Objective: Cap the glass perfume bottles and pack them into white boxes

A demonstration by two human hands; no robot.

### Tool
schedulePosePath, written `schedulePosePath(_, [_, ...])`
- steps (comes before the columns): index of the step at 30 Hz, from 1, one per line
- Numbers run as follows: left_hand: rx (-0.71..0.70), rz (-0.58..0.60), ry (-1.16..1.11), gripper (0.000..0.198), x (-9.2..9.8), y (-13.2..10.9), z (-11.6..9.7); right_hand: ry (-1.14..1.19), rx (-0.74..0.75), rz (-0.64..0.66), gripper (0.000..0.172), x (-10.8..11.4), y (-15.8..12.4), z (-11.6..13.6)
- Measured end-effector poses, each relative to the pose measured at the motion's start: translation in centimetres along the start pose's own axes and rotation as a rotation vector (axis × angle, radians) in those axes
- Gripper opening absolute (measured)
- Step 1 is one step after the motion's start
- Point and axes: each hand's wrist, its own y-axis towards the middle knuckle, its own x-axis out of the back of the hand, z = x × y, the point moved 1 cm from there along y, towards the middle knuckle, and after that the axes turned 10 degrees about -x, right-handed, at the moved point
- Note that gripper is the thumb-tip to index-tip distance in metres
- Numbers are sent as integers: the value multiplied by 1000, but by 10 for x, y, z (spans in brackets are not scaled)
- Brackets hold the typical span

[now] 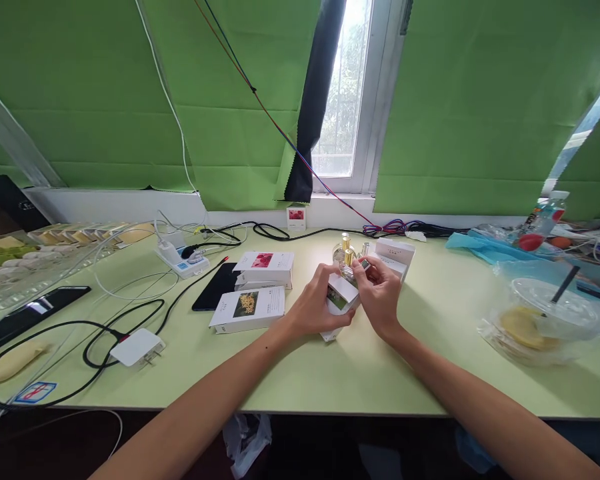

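My left hand (316, 303) is wrapped round a small white box (341, 293) with a green picture on its side. Close against it on the right, my right hand (380, 292) pinches something small by the box's upper end; the fingers mostly hide it. Just behind both hands stand glass bottles with gold caps (346, 243). A white carton (396, 252) is behind my right hand. To the left lie a white box with a yellow flower picture (253, 310) and another with a pink picture (270, 263). Part of a white item shows beneath my left hand.
A black phone (217, 287), power strip (185, 262), white charger (137, 347) and looped cables occupy the left. At right are a plastic cup with a straw (545, 313) and blue plastic (480, 250). A small box (296, 218) stands by the wall; another person's hand shows far right.
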Motion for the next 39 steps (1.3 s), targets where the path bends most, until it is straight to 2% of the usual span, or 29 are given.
schedulePosePath(18, [13, 16, -5, 69, -1, 0, 0, 0, 1, 23, 28, 0, 1, -1])
schedulePosePath(39, [14, 0, 30, 62, -1, 3, -5, 37, -14, 120, 25, -1, 2, -2])
